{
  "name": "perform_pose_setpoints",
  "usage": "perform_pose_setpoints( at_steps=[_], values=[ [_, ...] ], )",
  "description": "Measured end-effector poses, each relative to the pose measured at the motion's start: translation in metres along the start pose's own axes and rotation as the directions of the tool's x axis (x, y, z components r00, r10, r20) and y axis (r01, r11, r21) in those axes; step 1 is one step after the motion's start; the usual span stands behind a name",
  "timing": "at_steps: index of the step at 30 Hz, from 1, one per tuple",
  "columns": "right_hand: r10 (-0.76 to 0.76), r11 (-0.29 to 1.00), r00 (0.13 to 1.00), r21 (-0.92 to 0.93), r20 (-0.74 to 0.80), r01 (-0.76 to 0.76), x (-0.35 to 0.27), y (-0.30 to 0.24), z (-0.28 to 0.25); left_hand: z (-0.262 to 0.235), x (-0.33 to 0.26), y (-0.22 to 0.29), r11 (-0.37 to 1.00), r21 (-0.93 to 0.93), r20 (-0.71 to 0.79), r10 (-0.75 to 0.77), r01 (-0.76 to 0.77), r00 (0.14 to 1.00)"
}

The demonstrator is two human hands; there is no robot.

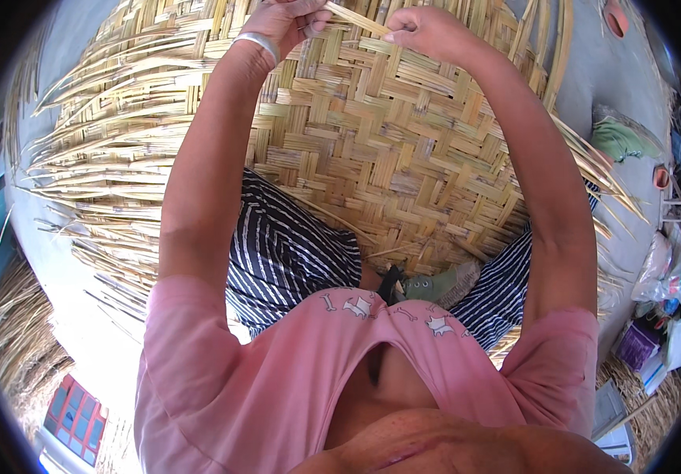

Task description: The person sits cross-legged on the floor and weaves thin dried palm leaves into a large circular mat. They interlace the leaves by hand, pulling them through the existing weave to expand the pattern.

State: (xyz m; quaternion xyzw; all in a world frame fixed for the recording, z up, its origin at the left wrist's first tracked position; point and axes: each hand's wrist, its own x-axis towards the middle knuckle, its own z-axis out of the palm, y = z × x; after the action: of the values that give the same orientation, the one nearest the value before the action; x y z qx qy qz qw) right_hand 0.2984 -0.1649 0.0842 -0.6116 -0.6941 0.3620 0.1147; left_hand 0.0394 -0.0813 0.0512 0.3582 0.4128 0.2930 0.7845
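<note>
A wide woven mat (372, 134) of flat, straw-coloured strips fills the middle of the head view. Both arms reach out over it to its far part. My left hand (289, 22), with a pale bangle (260, 46) at the wrist, is closed on one end of a flat strip (358, 18). On the same strip, farther right, my right hand (429, 33) pinches with thumb and curled fingers. The strip runs taut-looking between the two hands, just above the weave. Long loose strip ends (111, 154) fan out on the mat's left side, and others stick out at the right.
My bent legs in striped trousers (289, 253) rest at the mat's near edge, with a green shoe (435, 286) between them. A green cloth bundle (623, 138) lies at right. Farther down are plastic bags (656, 268) and a purple package (639, 345). Straw (20, 316) is heaped at left.
</note>
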Motion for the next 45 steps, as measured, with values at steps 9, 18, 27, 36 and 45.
perform_pose_setpoints(
  at_steps=[9, 18, 27, 36, 45],
  values=[
    [0.177, 0.975, 0.945, 0.178, -0.276, -0.131, -0.015, 0.007, 0.014, 0.059, 0.07, 0.02, 0.875, 0.453, 0.0, -0.194, 0.173, 0.981],
    [0.249, 0.965, 0.903, 0.163, -0.349, -0.204, -0.018, 0.004, 0.012, 0.102, 0.091, 0.029, 0.168, 0.967, -0.188, -0.022, 0.189, 0.982],
    [0.349, 0.922, 0.875, 0.291, -0.337, -0.256, -0.015, 0.003, 0.015, 0.107, 0.054, 0.028, -0.023, 0.999, 0.037, 0.028, -0.037, 0.999],
    [0.404, 0.875, 0.88, 0.386, -0.25, -0.292, -0.014, -0.007, 0.011, 0.071, 0.113, 0.013, -0.131, 0.986, 0.062, -0.286, -0.103, 0.956],
    [0.315, 0.942, 0.876, 0.232, -0.364, -0.242, 0.004, 0.016, 0.029, 0.068, 0.06, 0.012, 0.555, 0.831, 0.095, -0.232, 0.051, 0.968]
  ],
)
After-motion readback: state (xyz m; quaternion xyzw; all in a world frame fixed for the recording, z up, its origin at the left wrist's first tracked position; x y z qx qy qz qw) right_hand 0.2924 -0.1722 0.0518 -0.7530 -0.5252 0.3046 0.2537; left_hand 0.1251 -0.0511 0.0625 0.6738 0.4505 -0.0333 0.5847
